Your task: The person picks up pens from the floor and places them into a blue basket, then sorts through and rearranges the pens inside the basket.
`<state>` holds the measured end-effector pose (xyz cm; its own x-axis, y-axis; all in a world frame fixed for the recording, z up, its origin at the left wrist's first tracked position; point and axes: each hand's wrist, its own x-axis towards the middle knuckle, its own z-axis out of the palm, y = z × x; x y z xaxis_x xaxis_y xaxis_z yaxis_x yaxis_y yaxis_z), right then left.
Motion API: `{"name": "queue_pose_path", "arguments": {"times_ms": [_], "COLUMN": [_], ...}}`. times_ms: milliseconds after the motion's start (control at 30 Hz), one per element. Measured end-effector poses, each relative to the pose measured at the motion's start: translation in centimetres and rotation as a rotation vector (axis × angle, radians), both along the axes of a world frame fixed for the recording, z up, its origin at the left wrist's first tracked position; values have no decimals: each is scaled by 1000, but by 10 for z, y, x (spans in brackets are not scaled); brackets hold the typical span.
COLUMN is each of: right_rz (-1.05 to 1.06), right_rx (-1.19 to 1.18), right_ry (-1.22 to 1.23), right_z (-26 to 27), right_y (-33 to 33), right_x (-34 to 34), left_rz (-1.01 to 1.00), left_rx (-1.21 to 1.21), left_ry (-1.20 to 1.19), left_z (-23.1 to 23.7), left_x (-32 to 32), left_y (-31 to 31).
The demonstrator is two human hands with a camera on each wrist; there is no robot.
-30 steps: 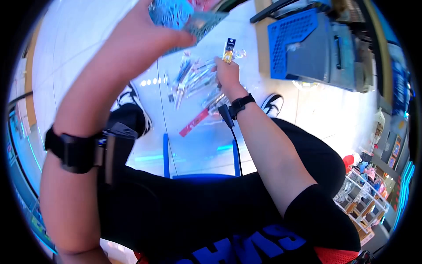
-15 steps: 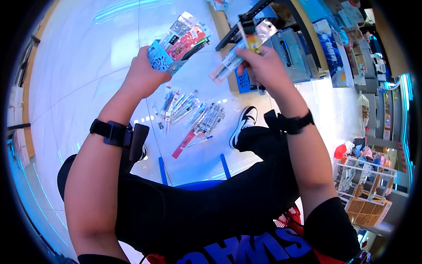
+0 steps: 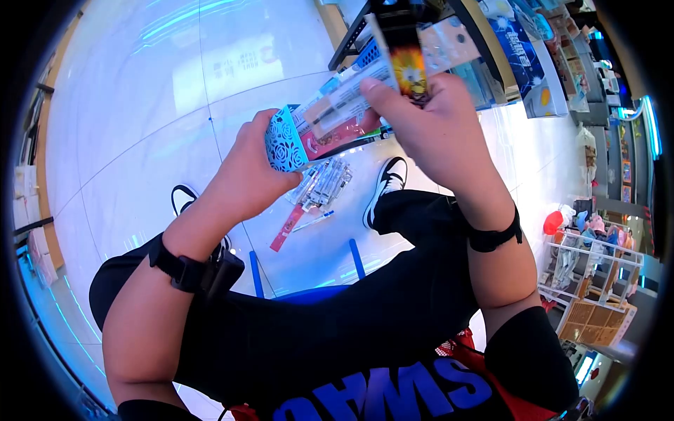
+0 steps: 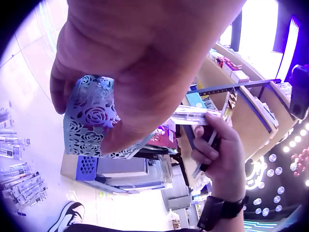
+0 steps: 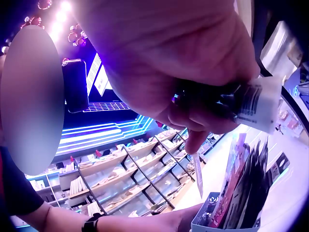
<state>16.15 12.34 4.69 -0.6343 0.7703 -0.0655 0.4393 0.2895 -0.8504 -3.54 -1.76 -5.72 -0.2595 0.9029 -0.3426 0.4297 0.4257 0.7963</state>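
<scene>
In the head view my left hand grips a light-blue holder with rose cut-outs, tilted toward the right. A red packet and other flat packets stick out of its mouth; the right wrist view shows several dark packets standing in it. My right hand pinches a black packet with a yellow flower print, together with a clear sleeve that has a slim pen-like item inside. That sleeve overlaps the holder's mouth in the head view. In the left wrist view the right hand is just beyond the holder.
Several clear-packed pens lie in a pile on the white floor, with a red strip beside them. A shoe stands right of the pile. Shelving with goods runs along the right; a white rack stands lower right.
My right hand has risen from the floor pile with the black packet and clear sleeve, bringing them to the holder. The left hand has moved the holder right, nearer to them.
</scene>
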Motion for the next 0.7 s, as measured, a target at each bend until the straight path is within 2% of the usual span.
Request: {"name": "queue_pose_path", "arguments": {"times_ms": [67,133,200,333,500,700], "right_rz": [25,27,31,55,90,56], "right_rx": [26,78,147,134,74,156], "right_ry": [-82,-7,-94,-93,-306,-134], "right_z": [-9,-14,-9,-20,-7,7], "right_y": [-1,-7,-12,-15,-21,-13], "right_x": [-1,-6,-7,-9,-10,-6], "left_rz": [12,14,20,32,89,102], "left_rx": [-22,1,22,4,0,-2], "left_ry": [-32,-19,-6,-76,-190,-254], "left_z": [1,1,1,1,5,17], "left_x": [7,12,17,27,41,45], "left_y": [-2,-5,-7,-9,-8,-7]}}
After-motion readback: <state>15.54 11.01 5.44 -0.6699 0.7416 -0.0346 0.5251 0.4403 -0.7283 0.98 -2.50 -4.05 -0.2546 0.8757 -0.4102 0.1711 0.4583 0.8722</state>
